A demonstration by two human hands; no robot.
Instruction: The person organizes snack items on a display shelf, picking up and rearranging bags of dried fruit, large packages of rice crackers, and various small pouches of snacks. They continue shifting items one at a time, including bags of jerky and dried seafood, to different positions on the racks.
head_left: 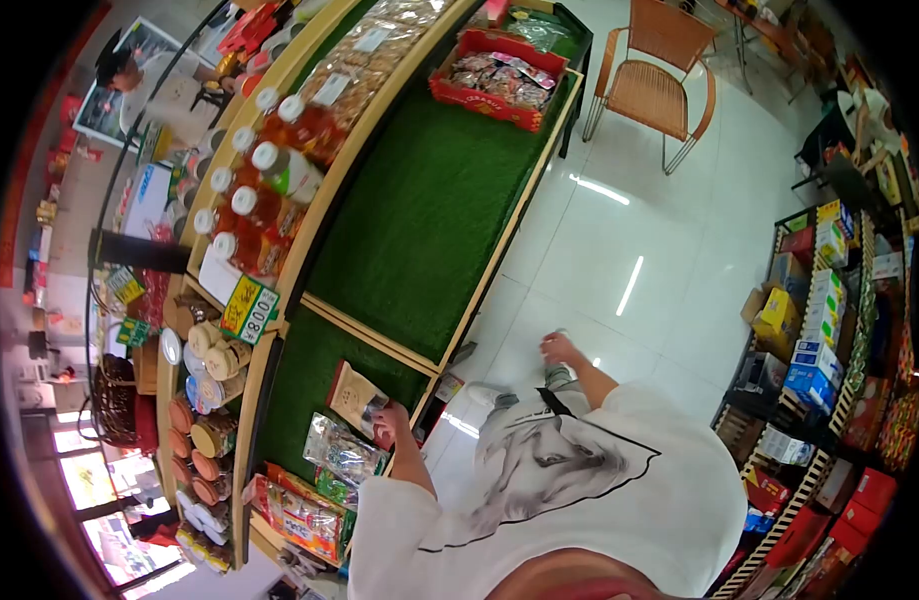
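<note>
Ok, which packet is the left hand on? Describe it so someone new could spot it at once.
Start at the long display table covered in green turf. On its nearer section the left hand grips a flat brown paper pouch by its lower corner. Unlike the clear crinkly snack bags beside it, it is opaque, plain brown and lies alone on the turf.

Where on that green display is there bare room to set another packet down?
The widest bare stretch of the green mat lies between the red tray and the wooden divider. Crowded: the lower section, where the left hand touches the brown pouch beside the clear snack bags.
</note>
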